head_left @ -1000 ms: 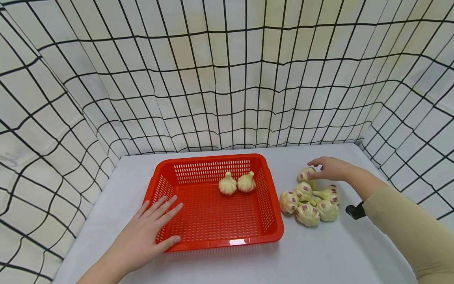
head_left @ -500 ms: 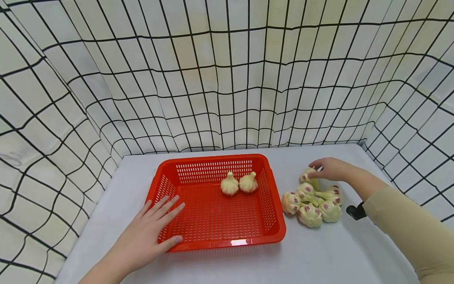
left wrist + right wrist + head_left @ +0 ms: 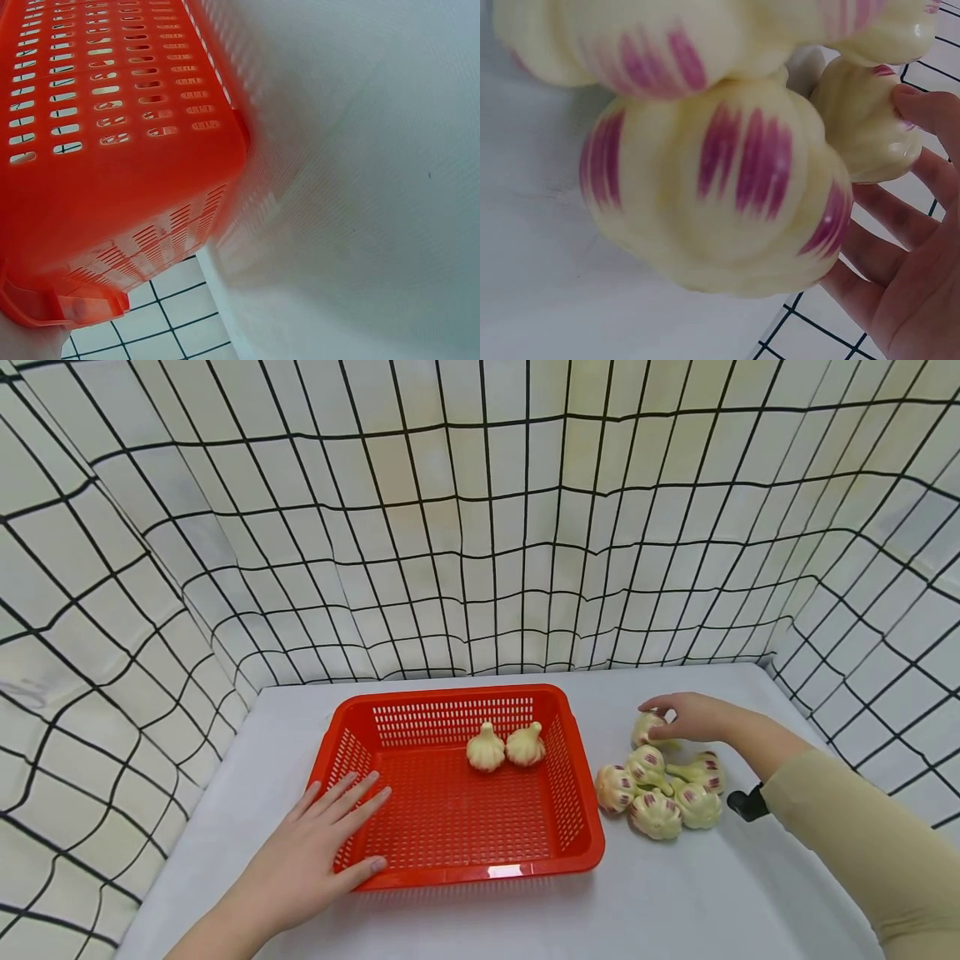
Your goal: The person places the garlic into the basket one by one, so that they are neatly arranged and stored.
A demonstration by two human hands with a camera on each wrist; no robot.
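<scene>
My left hand (image 3: 303, 852) lies with spread, straight fingers over the left rim of a red plastic basket (image 3: 480, 877); the left wrist view shows the basket's slotted outer wall (image 3: 112, 187). At the far side of a garlic pile, my right hand (image 3: 693, 718) holds a garlic bulb (image 3: 643, 729) between thumb and fingers. In the right wrist view the thumb presses that bulb (image 3: 866, 131), fingers behind it. Several purple-striped garlic bulbs (image 3: 656, 816) lie clustered right of the basket. Inside it, two paler bulbs (image 3: 486, 750) sit at the back right.
Everything stands on a white-covered table (image 3: 487, 931). A white backdrop behind a black grid net (image 3: 517, 560) encloses the back and both sides. A black strap piece (image 3: 747, 804) shows at the right sleeve's cuff.
The right thumb and fingers have closed on the far garlic bulb, which has turned a little and shifted slightly left. The left hand has stayed on the basket.
</scene>
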